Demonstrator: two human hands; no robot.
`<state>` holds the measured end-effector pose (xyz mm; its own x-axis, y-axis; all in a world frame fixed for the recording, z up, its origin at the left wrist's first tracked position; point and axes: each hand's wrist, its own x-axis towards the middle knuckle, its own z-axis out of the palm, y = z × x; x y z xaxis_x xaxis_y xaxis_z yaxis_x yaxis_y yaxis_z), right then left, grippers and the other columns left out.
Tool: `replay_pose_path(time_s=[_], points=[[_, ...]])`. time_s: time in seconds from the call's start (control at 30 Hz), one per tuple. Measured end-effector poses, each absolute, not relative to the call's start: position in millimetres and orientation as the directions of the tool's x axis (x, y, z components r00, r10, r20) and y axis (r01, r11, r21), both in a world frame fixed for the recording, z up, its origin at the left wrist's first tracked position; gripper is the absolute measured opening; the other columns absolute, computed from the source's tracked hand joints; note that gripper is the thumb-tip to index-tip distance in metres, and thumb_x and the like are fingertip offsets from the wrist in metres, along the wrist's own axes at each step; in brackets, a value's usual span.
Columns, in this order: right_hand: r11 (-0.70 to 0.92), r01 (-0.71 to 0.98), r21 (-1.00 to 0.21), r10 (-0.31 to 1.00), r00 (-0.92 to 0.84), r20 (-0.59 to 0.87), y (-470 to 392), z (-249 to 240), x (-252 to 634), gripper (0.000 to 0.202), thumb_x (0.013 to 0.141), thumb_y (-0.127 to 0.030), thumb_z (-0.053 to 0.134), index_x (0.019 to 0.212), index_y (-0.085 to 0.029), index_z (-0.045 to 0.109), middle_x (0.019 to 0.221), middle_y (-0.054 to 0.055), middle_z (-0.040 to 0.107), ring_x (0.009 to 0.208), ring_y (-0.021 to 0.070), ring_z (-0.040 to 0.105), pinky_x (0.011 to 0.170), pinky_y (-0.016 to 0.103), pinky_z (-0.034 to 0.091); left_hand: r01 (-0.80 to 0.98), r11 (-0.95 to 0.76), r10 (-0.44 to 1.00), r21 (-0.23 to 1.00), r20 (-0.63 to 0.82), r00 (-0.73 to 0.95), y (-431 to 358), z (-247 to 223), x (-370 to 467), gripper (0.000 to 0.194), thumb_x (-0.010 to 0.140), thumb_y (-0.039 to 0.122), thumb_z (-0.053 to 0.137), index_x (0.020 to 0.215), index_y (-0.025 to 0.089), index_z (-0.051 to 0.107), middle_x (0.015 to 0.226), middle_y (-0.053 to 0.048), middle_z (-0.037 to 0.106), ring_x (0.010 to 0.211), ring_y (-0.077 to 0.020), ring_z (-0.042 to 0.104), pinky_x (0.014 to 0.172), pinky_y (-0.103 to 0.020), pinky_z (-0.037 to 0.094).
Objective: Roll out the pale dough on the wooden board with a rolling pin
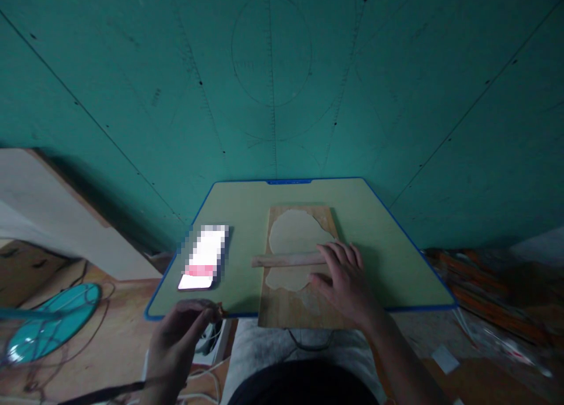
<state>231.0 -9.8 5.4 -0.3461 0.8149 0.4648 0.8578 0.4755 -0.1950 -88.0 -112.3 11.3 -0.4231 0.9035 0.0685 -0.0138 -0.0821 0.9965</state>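
Note:
A flattened sheet of dough (296, 231) lies on a wooden board (282, 314), its edge uneven. Across the dough rests a wooden rolling pin (286, 260), its left end sticking out past the board. My right hand (346, 278) grips the pin's right end, fingers over the top and thumb on the near side. My left hand (183, 328) is at the table's near left edge, away from the pin, with its fingers pinched together. Something small and brownish shows at those fingertips, too blurred to name.
The board sits on a small pale-green table (388, 234) with a blue rim, against a green wall (273, 99). A phone (205, 258) with a lit, pixelated screen lies at the left. Cables (211, 372) and a turquoise round base (57, 320) are on the floor.

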Motion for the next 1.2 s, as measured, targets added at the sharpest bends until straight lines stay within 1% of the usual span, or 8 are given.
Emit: replay_pose_path(time_s=[0.23,0.37,0.53,0.7,0.87,1.0,1.1,1.2], points=[[0.481,0.854,-0.197,0.811,-0.348,0.471,-9,3,231,0.043,0.095,-0.038,0.062,0.132,-0.017,0.056,0.128,0.014,0.066,0.123,0.0335,0.055,0.111,0.056,0.035,0.022,-0.023,0.876,0.999,0.031,-0.482,-112,18,-82,0.034,0.052,0.038,0.096,0.064,0.019,0.070,0.066,-0.002,0.074,0.062,-0.0204,0.073,0.060,-0.028,0.063],[0.486,0.851,-0.198,0.804,-0.347,0.483,-9,2,231,0.042,0.095,-0.038,0.060,0.132,-0.019,0.057,0.127,0.014,0.067,0.123,0.0332,0.055,0.110,0.055,0.036,0.150,0.013,0.871,0.989,0.063,-0.487,-116,13,-90,0.031,0.059,0.042,0.090,0.069,0.020,0.071,0.071,-0.004,0.074,0.067,-0.0220,0.072,0.061,-0.029,0.062],[0.499,0.846,-0.188,0.790,-0.355,0.499,-8,1,233,0.042,0.096,-0.039,0.059,0.133,-0.019,0.057,0.127,0.014,0.067,0.123,0.0335,0.055,0.110,0.055,0.035,0.256,-0.035,0.888,0.966,0.148,-0.435,-123,4,-104,0.023,0.069,0.041,0.083,0.075,0.021,0.074,0.078,-0.004,0.073,0.068,-0.0196,0.068,0.058,-0.026,0.057],[0.512,0.839,-0.184,0.782,-0.367,0.504,-6,-2,235,0.043,0.097,-0.041,0.056,0.134,-0.020,0.057,0.126,0.015,0.067,0.121,0.0341,0.055,0.108,0.055,0.035,0.240,-0.091,0.871,0.967,0.194,-0.451,-129,4,-107,0.021,0.075,0.041,0.078,0.076,0.021,0.072,0.076,-0.003,0.069,0.063,-0.0165,0.060,0.055,-0.024,0.052],[0.542,0.821,-0.179,0.760,-0.388,0.521,-5,-2,237,0.043,0.099,-0.044,0.053,0.132,-0.016,0.056,0.125,0.017,0.066,0.119,0.0346,0.055,0.108,0.055,0.034,0.242,-0.070,0.847,0.968,0.186,-0.498,-132,5,-109,0.029,0.077,0.047,0.076,0.076,0.019,0.068,0.071,-0.002,0.065,0.058,-0.0151,0.055,0.053,-0.026,0.049],[0.541,0.826,-0.161,0.754,-0.391,0.527,-5,-1,237,0.043,0.100,-0.045,0.050,0.130,-0.015,0.056,0.123,0.018,0.067,0.118,0.0351,0.055,0.107,0.055,0.035,0.235,-0.082,0.852,0.968,0.191,-0.488,-133,4,-111,0.028,0.079,0.046,0.074,0.077,0.019,0.067,0.064,0.000,0.060,0.055,-0.0144,0.052,0.051,-0.026,0.046],[0.541,0.828,-0.147,0.750,-0.396,0.529,-5,-2,238,0.043,0.100,-0.045,0.050,0.130,-0.015,0.057,0.122,0.018,0.067,0.117,0.0352,0.056,0.106,0.055,0.036,0.180,-0.137,0.859,0.974,0.208,-0.469,-132,4,-106,0.027,0.083,0.044,0.072,0.077,0.019,0.065,0.060,0.002,0.055,0.051,-0.0123,0.049,0.048,-0.024,0.042],[0.542,0.829,-0.140,0.743,-0.395,0.541,-4,-4,238,0.044,0.099,-0.045,0.051,0.130,-0.015,0.056,0.123,0.018,0.067,0.117,0.0360,0.056,0.106,0.056,0.035,0.076,-0.171,0.869,0.982,0.187,-0.458,-130,7,-97,0.028,0.083,0.044,0.074,0.078,0.020,0.061,0.061,0.003,0.054,0.049,-0.0102,0.046,0.045,-0.022,0.039]])
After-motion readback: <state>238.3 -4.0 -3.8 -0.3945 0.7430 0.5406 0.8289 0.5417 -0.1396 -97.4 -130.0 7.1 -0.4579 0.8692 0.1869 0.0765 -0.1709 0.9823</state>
